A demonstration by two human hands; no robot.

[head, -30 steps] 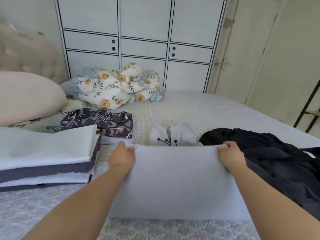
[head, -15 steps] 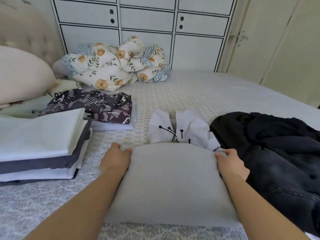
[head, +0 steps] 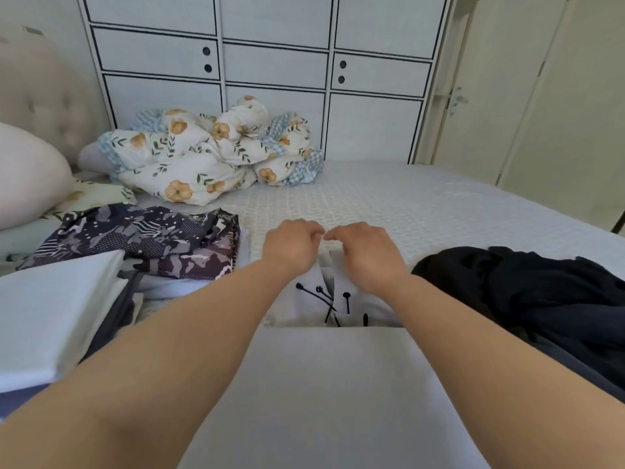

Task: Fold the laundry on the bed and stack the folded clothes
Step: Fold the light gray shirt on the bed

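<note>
A folded light grey cloth [head: 324, 387] lies flat on the bed just in front of me, with nothing holding it. Beyond it sits a small white garment with black stick marks [head: 318, 299]. My left hand [head: 292, 247] and my right hand [head: 367, 253] are side by side over that garment's far edge, fingers curled down onto it and knuckles up. The fingertips are hidden. At the left stands a stack of folded white and dark grey clothes [head: 50, 316]. A folded dark patterned garment [head: 142, 238] rests on a white one behind the stack.
A heap of black clothing [head: 527, 299] lies unfolded at the right. A crumpled floral duvet [head: 209, 157] and a pillow [head: 27, 177] sit at the head of the bed. A white wardrobe [head: 270, 62] stands behind the bed [head: 422, 204].
Both hands let go of the grey cloth's far corners, leaving it flat. They reached forward and came together over the far edge of the white patterned garment.
</note>
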